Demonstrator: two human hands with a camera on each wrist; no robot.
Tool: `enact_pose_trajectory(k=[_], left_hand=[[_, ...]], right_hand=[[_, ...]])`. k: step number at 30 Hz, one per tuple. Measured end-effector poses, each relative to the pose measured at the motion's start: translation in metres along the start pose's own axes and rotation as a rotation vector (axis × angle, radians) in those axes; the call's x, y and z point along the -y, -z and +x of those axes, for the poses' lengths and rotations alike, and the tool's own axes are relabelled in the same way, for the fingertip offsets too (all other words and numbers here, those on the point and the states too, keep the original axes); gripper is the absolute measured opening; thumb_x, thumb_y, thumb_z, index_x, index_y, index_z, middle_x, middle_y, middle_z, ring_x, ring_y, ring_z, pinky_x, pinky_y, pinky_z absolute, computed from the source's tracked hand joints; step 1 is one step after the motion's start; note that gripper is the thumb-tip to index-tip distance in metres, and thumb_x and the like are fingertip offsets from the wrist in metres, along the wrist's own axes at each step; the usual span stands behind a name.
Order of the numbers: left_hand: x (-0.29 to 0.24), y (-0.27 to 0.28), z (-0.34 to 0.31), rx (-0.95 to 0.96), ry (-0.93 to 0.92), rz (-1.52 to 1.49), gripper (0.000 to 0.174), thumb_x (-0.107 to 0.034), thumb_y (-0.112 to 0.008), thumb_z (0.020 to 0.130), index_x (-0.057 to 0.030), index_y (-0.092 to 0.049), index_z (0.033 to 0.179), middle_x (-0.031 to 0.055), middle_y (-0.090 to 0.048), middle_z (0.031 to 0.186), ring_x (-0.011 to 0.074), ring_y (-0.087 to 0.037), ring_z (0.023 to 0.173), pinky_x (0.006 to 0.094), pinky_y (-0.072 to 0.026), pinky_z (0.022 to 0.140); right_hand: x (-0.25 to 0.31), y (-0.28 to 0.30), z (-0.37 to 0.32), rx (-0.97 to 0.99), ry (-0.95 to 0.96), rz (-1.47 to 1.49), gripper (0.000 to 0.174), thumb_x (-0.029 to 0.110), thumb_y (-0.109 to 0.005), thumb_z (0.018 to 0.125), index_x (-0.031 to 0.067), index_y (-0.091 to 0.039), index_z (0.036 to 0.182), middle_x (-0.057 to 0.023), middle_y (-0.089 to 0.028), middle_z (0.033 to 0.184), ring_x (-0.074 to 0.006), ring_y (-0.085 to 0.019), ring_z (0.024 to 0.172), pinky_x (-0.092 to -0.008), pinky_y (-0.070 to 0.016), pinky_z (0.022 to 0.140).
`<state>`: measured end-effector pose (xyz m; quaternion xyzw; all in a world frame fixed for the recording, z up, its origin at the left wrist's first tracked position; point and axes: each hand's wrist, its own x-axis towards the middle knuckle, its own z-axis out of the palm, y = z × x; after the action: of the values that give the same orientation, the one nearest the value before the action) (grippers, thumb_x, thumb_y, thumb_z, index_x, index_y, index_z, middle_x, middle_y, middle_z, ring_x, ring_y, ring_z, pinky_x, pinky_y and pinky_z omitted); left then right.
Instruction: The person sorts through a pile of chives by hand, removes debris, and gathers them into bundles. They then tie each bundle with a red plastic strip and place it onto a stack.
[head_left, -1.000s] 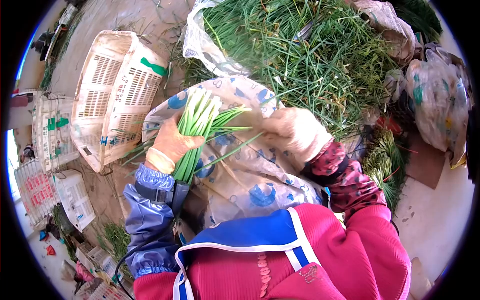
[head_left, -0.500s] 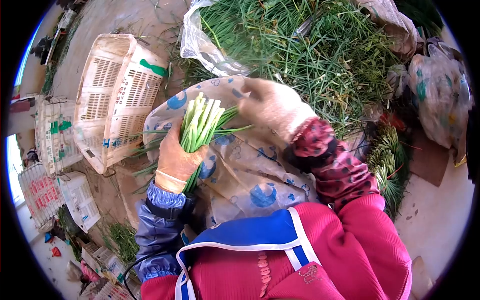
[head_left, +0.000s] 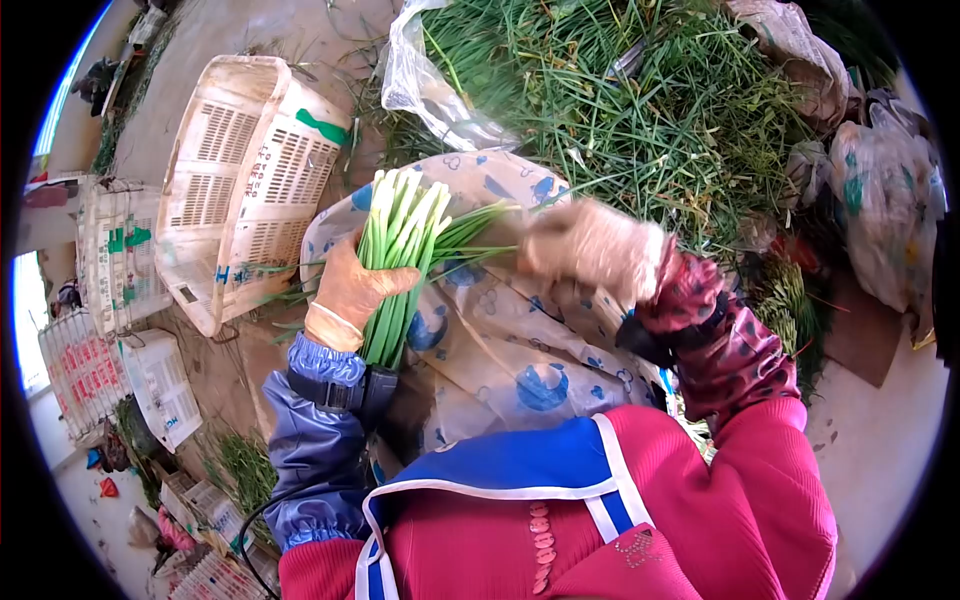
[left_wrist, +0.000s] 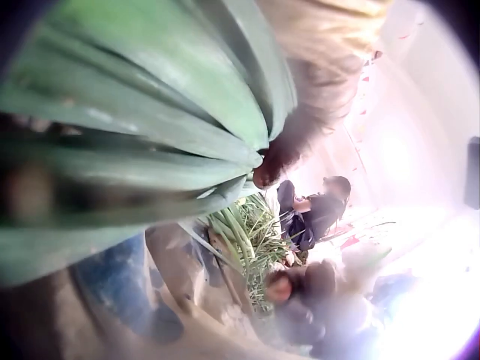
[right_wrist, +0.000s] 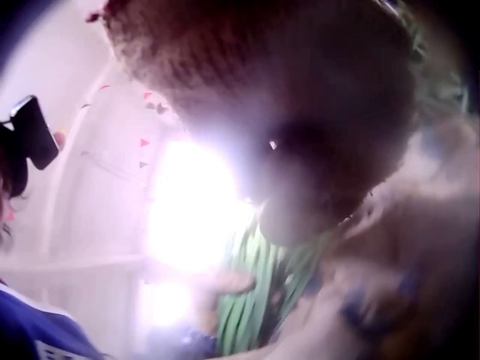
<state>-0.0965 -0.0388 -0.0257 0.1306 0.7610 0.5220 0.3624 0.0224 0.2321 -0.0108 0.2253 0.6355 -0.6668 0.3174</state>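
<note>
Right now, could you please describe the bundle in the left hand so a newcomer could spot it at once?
Below the big loose heap of greens lies a blue-patterned lap cloth. Over its left edge the gloved left hand grips the bundle. Unlike the tangled heap, its stalks are straight, aligned and pale at the tips.

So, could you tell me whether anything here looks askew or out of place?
The white slatted crate appears tipped on its side. Several leaves splay sideways from the scallion bunch in the left hand, toward the right hand.
</note>
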Motion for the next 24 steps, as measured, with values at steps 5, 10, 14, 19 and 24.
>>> enact_pose_trajectory(k=[5, 10, 14, 19, 24], left_hand=[[-0.003, 0.002, 0.001, 0.038, -0.029, -0.138, 0.054, 0.002, -0.076, 0.07, -0.0001, -0.063, 0.123, 0.0044, -0.07, 0.111, 0.0137, -0.065, 0.094, 0.0289, -0.051, 0.088], [-0.008, -0.001, 0.0, 0.036, -0.04, -0.08, 0.052, 0.001, -0.079, 0.069, -0.0006, -0.065, 0.118, 0.005, -0.071, 0.107, 0.0124, -0.064, 0.093, 0.0283, -0.051, 0.087], [-0.011, -0.007, -0.003, 0.038, 0.024, -0.111, 0.051, -0.001, -0.08, 0.068, -0.0004, -0.066, 0.117, 0.0048, -0.071, 0.106, 0.0126, -0.065, 0.093, 0.0287, -0.0513, 0.087], [-0.015, 0.0, -0.007, 0.046, -0.011, -0.231, 0.061, -0.002, -0.086, 0.066, 0.0006, -0.061, 0.122, 0.0047, -0.069, 0.11, 0.0135, -0.064, 0.099, 0.0297, -0.0503, 0.091], [-0.048, 0.011, -0.013, 0.055, -0.15, -0.123, 0.068, -0.007, -0.087, 0.068, 0.0004, -0.057, 0.128, 0.0063, -0.065, 0.118, 0.0134, -0.062, 0.104, 0.03, -0.049, 0.094]], right_hand=[[-0.023, -0.023, 0.007, -0.002, 0.003, 0.317, 0.033, 0.022, -0.061, 0.093, -0.0016, -0.062, 0.116, -0.0076, -0.065, 0.077, -0.0147, -0.058, 0.052, -0.0274, -0.0452, 0.045], [-0.037, -0.026, 0.042, -0.179, 0.195, 0.502, 0.036, 0.023, -0.065, 0.092, -0.0003, -0.059, 0.118, -0.007, -0.062, 0.076, -0.0135, -0.052, 0.046, -0.0276, -0.0411, 0.04], [-0.023, -0.022, 0.052, -0.121, 0.203, 0.562, 0.025, 0.018, -0.068, 0.091, 0.0018, -0.065, 0.11, -0.0033, -0.062, 0.078, -0.0131, -0.058, 0.06, -0.0278, -0.0466, 0.049], [-0.015, -0.028, 0.055, -0.127, 0.228, 0.629, 0.015, 0.011, -0.069, 0.09, 0.0023, -0.07, 0.102, -0.0027, -0.066, 0.084, -0.0119, -0.059, 0.073, -0.028, -0.0498, 0.068], [-0.006, -0.021, 0.065, -0.142, 0.342, 0.236, 0.011, 0.007, -0.068, 0.086, 0.0021, -0.071, 0.096, -0.0028, -0.068, 0.087, -0.0113, -0.06, 0.075, -0.0269, -0.049, 0.068]])
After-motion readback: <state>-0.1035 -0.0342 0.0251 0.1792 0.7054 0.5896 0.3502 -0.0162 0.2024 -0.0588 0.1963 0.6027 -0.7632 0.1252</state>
